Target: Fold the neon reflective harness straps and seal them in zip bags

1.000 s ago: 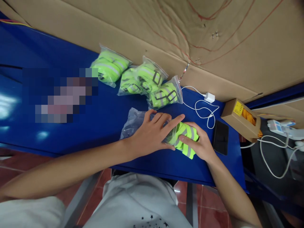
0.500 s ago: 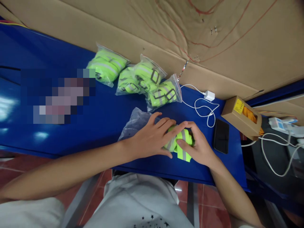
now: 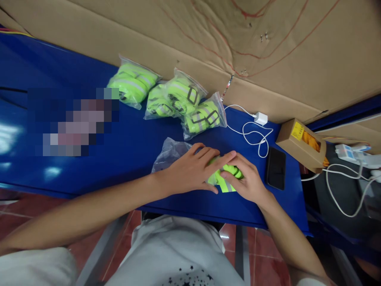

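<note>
A rolled bundle of neon-yellow reflective strap [image 3: 226, 185] with a grey stripe lies partly under both hands at the front of the blue table. My right hand [image 3: 247, 178] grips its right side, thumb on top and fingers curled behind. My left hand [image 3: 195, 170] is curved over the bundle's left side and a clear plastic bag [image 3: 169, 154], its index finger reaching across to the right hand's fingertips. The bag spreads out behind the left hand, crumpled. The bag's mouth and much of the strap are hidden by the hands.
Several filled zip bags of neon strap [image 3: 133, 83] lie along the cardboard wall [image 3: 119, 35]. To the right are a white charger [image 3: 261, 118] with its cable, a black phone [image 3: 276, 168] and a cardboard box [image 3: 300, 145] holding orange material. A pixelated patch covers the left.
The strap has shifted slightly up and left under the hands, and less of its loose end shows. My right hand has moved a little with it. The view has shifted slightly.
</note>
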`<state>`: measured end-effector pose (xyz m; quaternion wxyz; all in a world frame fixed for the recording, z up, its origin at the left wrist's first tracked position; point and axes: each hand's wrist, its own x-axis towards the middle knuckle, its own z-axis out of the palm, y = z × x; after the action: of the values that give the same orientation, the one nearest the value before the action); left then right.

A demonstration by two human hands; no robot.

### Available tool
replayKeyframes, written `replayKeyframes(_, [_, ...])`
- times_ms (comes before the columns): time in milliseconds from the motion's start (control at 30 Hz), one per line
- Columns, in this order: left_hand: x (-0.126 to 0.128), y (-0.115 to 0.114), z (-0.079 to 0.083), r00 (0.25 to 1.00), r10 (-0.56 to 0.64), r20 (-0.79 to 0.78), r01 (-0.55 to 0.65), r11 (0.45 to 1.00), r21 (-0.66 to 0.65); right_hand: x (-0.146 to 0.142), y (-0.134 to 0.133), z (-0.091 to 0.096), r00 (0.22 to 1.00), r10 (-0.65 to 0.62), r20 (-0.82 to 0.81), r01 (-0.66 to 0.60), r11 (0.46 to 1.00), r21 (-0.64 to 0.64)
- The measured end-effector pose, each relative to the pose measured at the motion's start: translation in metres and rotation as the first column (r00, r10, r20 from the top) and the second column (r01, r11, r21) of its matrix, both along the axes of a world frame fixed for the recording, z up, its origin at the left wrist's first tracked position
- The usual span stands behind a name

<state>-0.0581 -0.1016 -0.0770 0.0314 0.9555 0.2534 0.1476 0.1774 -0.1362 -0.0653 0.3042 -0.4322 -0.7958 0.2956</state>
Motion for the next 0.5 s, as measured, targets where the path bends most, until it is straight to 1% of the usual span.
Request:
replayKeyframes(67, [0.002, -0.001, 0.002, 1.0, 0.007, 0.0, -0.007, 1.0, 0.0, -0.001, -0.001, 0.002, 0.998, 0.031, 0.047, -0.031, 1.0, -0.001])
replayKeyframes(100, [0.003, -0.003, 0.003, 1.0, 0.014, -0.015, -0.014, 1.0, 0.014, -0.003, -0.002, 0.001, 0.999, 0.012, 0.053, -0.012, 1.0, 0.003])
replayKeyframes(133, [0.006, -0.004, 0.004, 0.999, 0.024, -0.04, -0.023, 0.999, 0.037, -0.006, -0.003, -0.001, 0.998, -0.041, 0.043, 0.04, 0.999, 0.011])
replayKeyframes(200, [0.012, -0.009, 0.007, 0.994, 0.047, -0.096, -0.037, 0.994, 0.099, -0.012, -0.005, -0.007, 0.977, -0.212, -0.012, 0.213, 0.977, 0.008])
replayKeyframes(233, [0.016, -0.011, 0.009, 0.992, 0.054, -0.118, -0.038, 0.991, 0.128, -0.015, -0.006, -0.011, 0.955, -0.292, -0.044, 0.292, 0.956, -0.021])
replayKeyframes(267, [0.02, -0.013, 0.01, 0.989, 0.057, -0.136, -0.036, 0.988, 0.152, -0.017, -0.006, -0.014, 0.935, -0.348, -0.068, 0.345, 0.937, -0.061])
replayKeyframes(300, [0.023, -0.014, 0.012, 0.988, 0.054, -0.147, -0.029, 0.986, 0.167, -0.018, -0.006, -0.017, 0.924, -0.373, -0.08, 0.365, 0.925, -0.103])
replayKeyframes(333, [0.026, -0.014, 0.013, 0.987, 0.05, -0.154, -0.024, 0.985, 0.171, -0.017, -0.006, -0.019, 0.927, -0.366, -0.081, 0.354, 0.925, -0.138])
replayKeyframes(400, [0.029, -0.011, 0.014, 0.987, 0.051, -0.153, -0.029, 0.99, 0.14, -0.013, -0.004, -0.02, 0.952, -0.295, -0.082, 0.279, 0.946, -0.165])
replayKeyframes(467, [0.028, -0.003, 0.014, 0.99, 0.066, -0.128, -0.058, 0.996, 0.07, -0.006, -0.002, -0.017, 0.974, -0.206, -0.098, 0.185, 0.964, -0.189])
replayKeyframes(500, [0.025, 0.002, 0.014, 0.992, 0.071, -0.108, -0.068, 0.997, 0.03, -0.003, -0.001, -0.015, 0.977, -0.171, -0.131, 0.139, 0.965, -0.223])
